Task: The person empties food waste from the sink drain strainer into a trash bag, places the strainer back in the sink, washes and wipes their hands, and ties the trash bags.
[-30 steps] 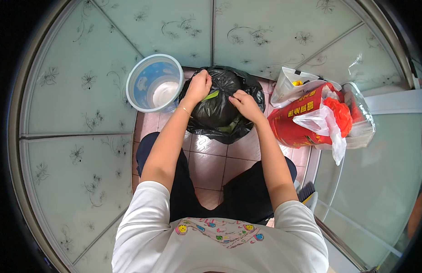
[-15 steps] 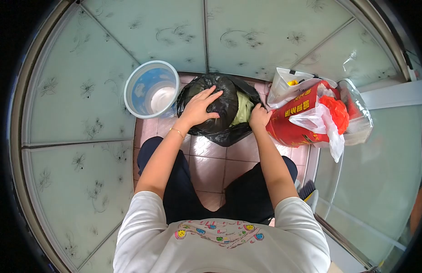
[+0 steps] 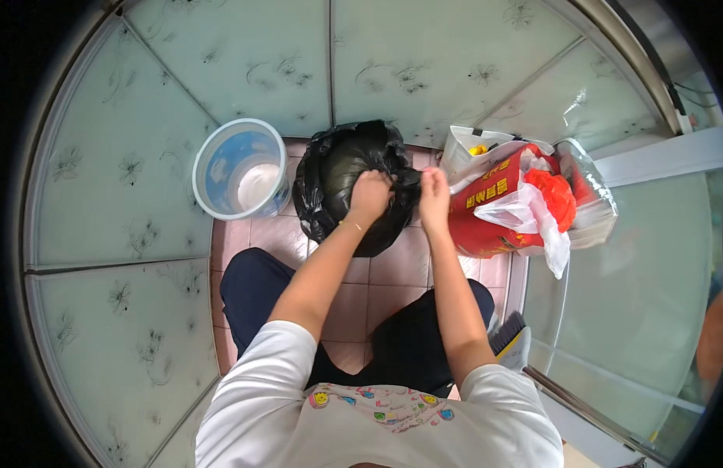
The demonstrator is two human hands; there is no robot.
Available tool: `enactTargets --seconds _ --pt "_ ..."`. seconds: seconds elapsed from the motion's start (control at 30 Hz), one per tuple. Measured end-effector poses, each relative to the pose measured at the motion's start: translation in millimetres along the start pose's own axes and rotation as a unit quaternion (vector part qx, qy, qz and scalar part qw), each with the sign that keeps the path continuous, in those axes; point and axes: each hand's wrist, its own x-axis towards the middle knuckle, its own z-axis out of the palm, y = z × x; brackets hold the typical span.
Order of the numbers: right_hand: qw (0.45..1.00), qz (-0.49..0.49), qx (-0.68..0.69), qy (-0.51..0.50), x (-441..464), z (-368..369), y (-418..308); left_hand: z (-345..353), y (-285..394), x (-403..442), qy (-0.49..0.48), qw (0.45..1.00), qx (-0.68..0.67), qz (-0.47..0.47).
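A full black plastic bag stands on the pink tiled floor between my knees and the cabinet doors. My left hand is closed on the gathered plastic at the bag's right side. To its right, my right hand pinches the end of the black plastic, drawn out sideways from the bag. The light green contents do not show now. Left of the bag is a translucent blue bucket with a white bottom.
At the right stand a red bag with white and orange plastic on it, a white bag and a clear bag. A brush lies by my right knee. Frosted doors curve around the floor.
The black plastic now covers the light green part. My left hand has moved right and closed on the plastic; my right hand has lifted an edge outward. The view has shifted slightly.
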Motion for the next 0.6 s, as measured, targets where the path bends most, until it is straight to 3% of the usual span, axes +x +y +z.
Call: enactTargets --seconds 0.03,0.07,0.1,0.17,0.23,0.27,0.3,0.33,0.4,0.43,0.47,0.53,0.6 --pt "0.998 0.008 -0.003 -0.06 -9.7 3.6 -9.4 7.6 10.3 7.4 -0.07 0.995 0.011 -0.071" --pt "0.993 0.017 -0.006 -0.119 -19.5 5.9 -21.5 47.5 5.2 12.8 -0.009 0.993 -0.098 -0.072" --pt "0.987 0.047 -0.003 -0.153 -26.3 5.2 -26.0 60.7 4.3 18.4 -0.09 0.989 -0.109 -0.048" --pt "0.98 0.096 0.026 -0.173 -30.9 0.4 -35.0 32.3 17.5 26.8 -0.181 0.974 -0.135 0.0" --pt "0.988 0.026 0.027 -0.149 -21.1 0.1 -32.6 -30.9 26.8 29.3 -0.257 0.95 -0.159 0.076" --pt "0.988 -0.009 -0.014 -0.151 -20.8 2.5 -33.6 -56.5 22.5 25.5 -0.227 0.952 -0.172 0.114" --pt "0.986 -0.045 -0.057 -0.151 -20.3 5.0 -34.6 -20.7 3.1 21.7 0.052 0.96 -0.243 0.131" --pt "0.981 -0.08 -0.098 -0.147 -19.9 7.4 -34.7 -48.8 -7.0 5.8 0.081 0.962 -0.149 0.212" --pt "0.971 -0.047 -0.13 -0.196 -17.5 4.4 -15.1 -78.9 -19.4 -28.0 0.174 0.948 -0.256 0.072" --pt "0.982 -0.061 -0.114 -0.136 -19.0 7.2 -21.6 -81.1 -31.7 -46.8 0.272 0.94 -0.206 -0.005" --pt "0.985 -0.072 -0.132 -0.079 -16.9 8.3 -16.1 -79.9 -45.6 -70.3 0.304 0.941 -0.123 -0.08" --pt "0.985 -0.051 -0.149 -0.067 -6.8 5.2 -27.5 -82.1 -42.5 -105.7 0.242 0.93 -0.012 -0.276" --pt "0.952 -0.112 -0.283 -0.024 1.5 2.2 -32.4 -59.7 -47.6 -119.5 0.185 0.908 -0.001 -0.377"
